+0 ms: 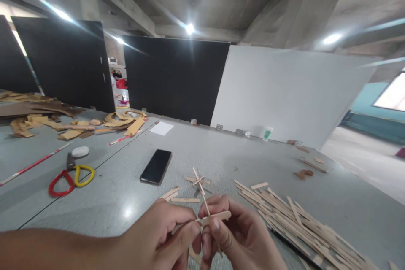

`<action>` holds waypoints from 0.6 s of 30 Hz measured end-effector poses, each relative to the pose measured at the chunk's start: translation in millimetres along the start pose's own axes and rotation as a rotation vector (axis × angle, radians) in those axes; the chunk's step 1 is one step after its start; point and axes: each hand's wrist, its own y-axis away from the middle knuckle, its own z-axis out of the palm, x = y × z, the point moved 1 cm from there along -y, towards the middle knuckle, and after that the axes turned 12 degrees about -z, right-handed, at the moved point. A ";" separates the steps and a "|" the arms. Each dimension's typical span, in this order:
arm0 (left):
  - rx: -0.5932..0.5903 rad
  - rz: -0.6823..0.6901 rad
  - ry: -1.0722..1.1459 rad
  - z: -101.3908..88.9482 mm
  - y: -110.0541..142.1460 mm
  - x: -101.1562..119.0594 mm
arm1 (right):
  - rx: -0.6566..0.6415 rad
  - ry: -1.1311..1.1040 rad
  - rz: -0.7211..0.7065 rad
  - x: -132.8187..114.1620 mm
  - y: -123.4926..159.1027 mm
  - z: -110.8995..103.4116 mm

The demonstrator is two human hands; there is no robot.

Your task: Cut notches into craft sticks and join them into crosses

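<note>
My right hand (240,230) is closed, pinching a flat wooden craft stick (225,215) with a rounded end. A thinner stick (205,203) crosses it and runs up to a star-like group of short craft stick pieces (198,181). My left hand (171,230) is closed at the left end of the flat stick, thumb and finger pressed together. The fingers partly hide where the sticks cross. Just beyond my hands, a few loose craft sticks (185,200) lie on the grey table (120,202).
A pile of craft sticks (291,215) lies right, with a dark rod (292,244). Left are scissors (71,177), a white mouse-like object (80,151) and a phone (156,167). Cardboard scraps (69,126), paper (161,128) and a green-white tube (267,133) lie near upright black and white boards.
</note>
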 end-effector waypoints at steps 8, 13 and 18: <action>-0.087 0.042 0.006 -7.2 -2.0 2.7 | -0.048 0.167 0.037 -5.2 -0.3 -2.2; -0.093 0.061 0.029 -1.8 0.1 0.3 | -0.047 0.151 0.040 -4.8 0.6 -0.9; -0.113 0.089 0.036 -4.4 -4.2 3.9 | -0.032 0.125 0.061 -1.6 0.8 -2.0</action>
